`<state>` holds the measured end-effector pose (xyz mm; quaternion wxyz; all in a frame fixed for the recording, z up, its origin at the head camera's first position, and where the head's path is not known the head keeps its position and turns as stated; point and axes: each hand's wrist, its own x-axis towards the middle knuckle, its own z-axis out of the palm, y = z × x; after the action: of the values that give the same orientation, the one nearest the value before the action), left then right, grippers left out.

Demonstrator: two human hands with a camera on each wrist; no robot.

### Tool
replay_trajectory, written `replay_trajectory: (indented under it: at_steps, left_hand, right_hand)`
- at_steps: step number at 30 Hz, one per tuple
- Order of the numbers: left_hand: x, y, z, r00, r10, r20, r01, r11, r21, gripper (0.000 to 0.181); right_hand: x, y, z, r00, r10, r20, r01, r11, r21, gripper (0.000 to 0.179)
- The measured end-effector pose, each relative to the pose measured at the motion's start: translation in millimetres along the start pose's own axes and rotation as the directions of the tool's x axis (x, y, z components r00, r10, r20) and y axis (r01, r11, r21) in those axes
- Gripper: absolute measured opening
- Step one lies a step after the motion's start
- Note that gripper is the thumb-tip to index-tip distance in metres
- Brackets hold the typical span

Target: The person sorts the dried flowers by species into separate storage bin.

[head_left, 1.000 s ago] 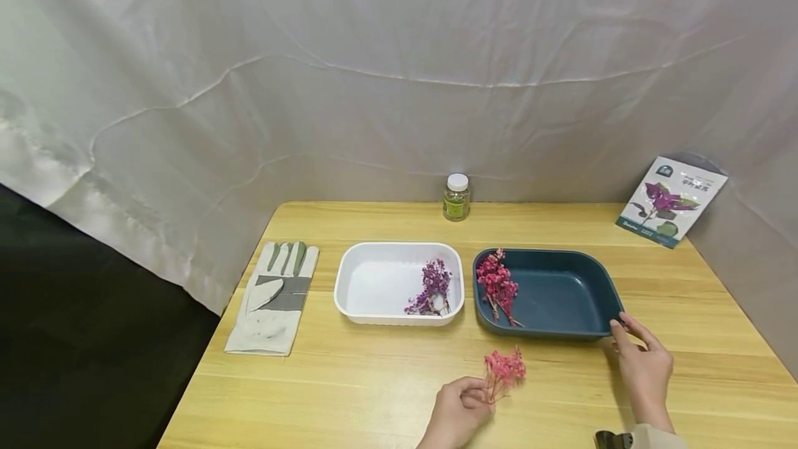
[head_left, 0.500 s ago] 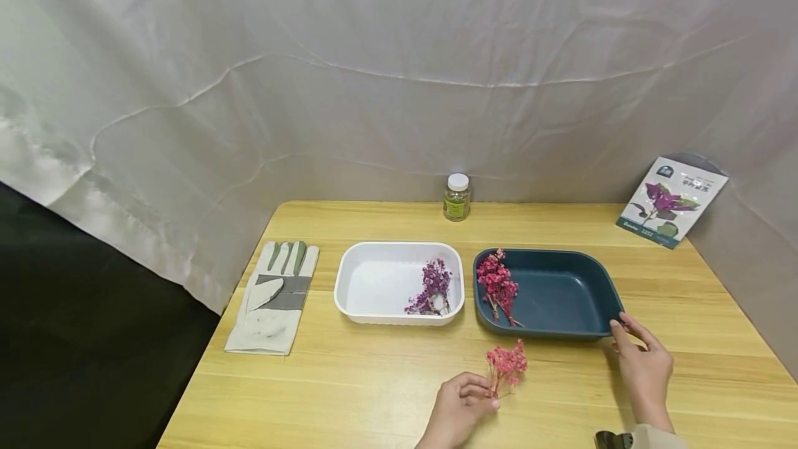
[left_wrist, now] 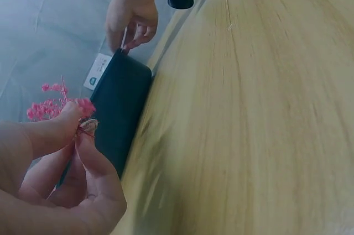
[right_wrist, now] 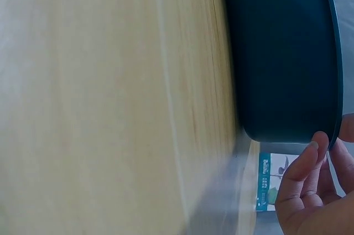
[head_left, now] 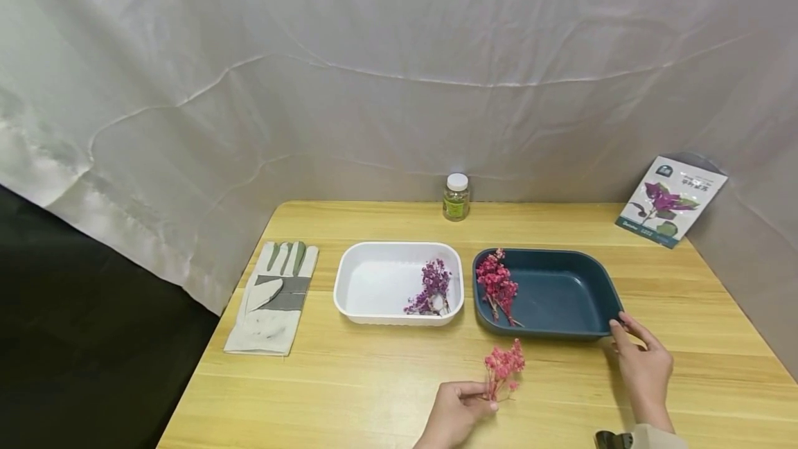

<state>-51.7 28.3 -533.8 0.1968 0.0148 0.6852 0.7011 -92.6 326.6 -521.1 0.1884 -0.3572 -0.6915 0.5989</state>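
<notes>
My left hand (head_left: 457, 413) pinches the stems of a sprig of pink dried flowers (head_left: 505, 364) between thumb and fingertips, above the table in front of the dark blue tray (head_left: 561, 296). In the left wrist view the thumb presses the pink sprig (left_wrist: 55, 105) at its stem. My right hand (head_left: 645, 369) grips the tray's near right corner; the right wrist view has thumb and fingers on either side of the rim (right_wrist: 336, 80). Inside the blue tray, at its left end, lies a darker pink bunch of dried flowers (head_left: 497, 286).
Left of the blue tray stands a white tray (head_left: 368, 283) with purple dried flowers (head_left: 431, 287) in it. A work glove (head_left: 274, 300) lies at the far left. At the back are a white-capped jar (head_left: 456, 198) and a seed packet (head_left: 671, 201) leaning on the curtain.
The pink sprig has risen slightly and stands a little more upright, as the left hand's fingers shift on its stems. The right hand and both trays have stayed in place.
</notes>
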Motion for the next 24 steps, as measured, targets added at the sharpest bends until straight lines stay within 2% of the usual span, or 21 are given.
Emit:
replay_trajectory:
  at_steps: [8,15,19,24]
  left_hand:
    - [2.5,-0.6,-0.3,1.0,0.013,0.02,-0.013,1.0,-0.016,0.024]
    - [9.1,10.3,1.6,0.999,0.033,0.012,-0.032,0.999,-0.022,0.026]
    - [19.8,18.5,4.7,0.998,0.061,-0.015,-0.061,0.998,0.005,0.025]
    - [44.7,33.4,11.5,0.994,0.111,-0.026,-0.109,0.993,0.053,0.025]
  right_hand:
    - [-0.7,-1,0,0.999,0.04,0.012,-0.04,0.999,0.0,0.037]
    - [-0.6,-2,0,0.999,0.032,0.006,-0.032,0.999,0.006,0.035]
    - [-1.6,-2,-1,1.0,0.018,0.006,-0.018,1.0,0.009,0.031]
    - [-1.5,-1,0,1.0,0.008,0.002,-0.008,1.0,0.002,0.028]
